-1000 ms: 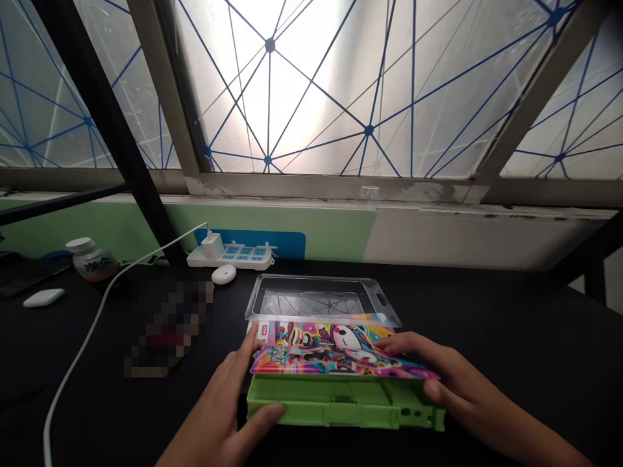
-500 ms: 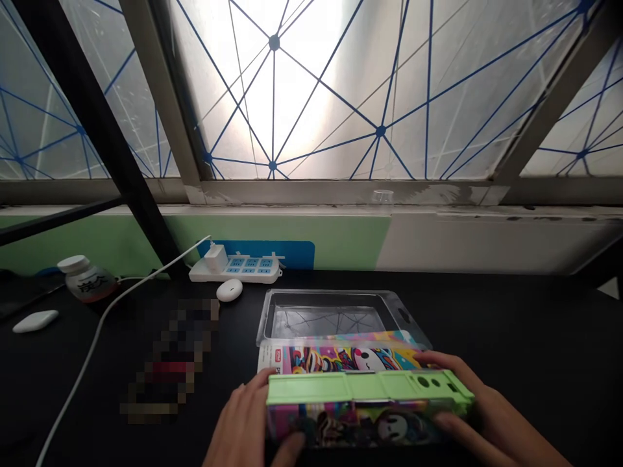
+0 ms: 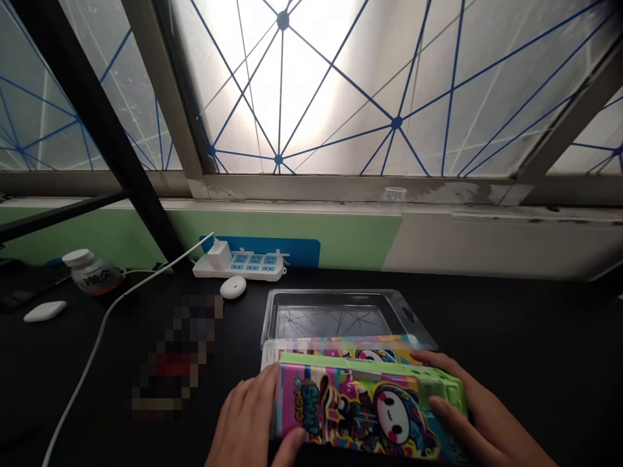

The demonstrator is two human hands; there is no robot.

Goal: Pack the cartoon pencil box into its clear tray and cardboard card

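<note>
Pencil case [image 3: 363, 410]: green shell, cartoon-printed face up, tilted, at the near middle of the black table [image 3: 535, 337]. Far left, bottle [image 3: 91, 275]; power strip [image 3: 243, 264] by the wall. Left hand [image 3: 248, 421] grasps the case's left end; clear plastic tray [image 3: 335, 318] just behind the case; right hand [image 3: 481, 425] grasps its right end.

window [image 3: 311, 84]: frosted, blue-lined, backlit | wall [image 3: 341, 237]: green, white | table [image 3: 511, 324]: black
</note>
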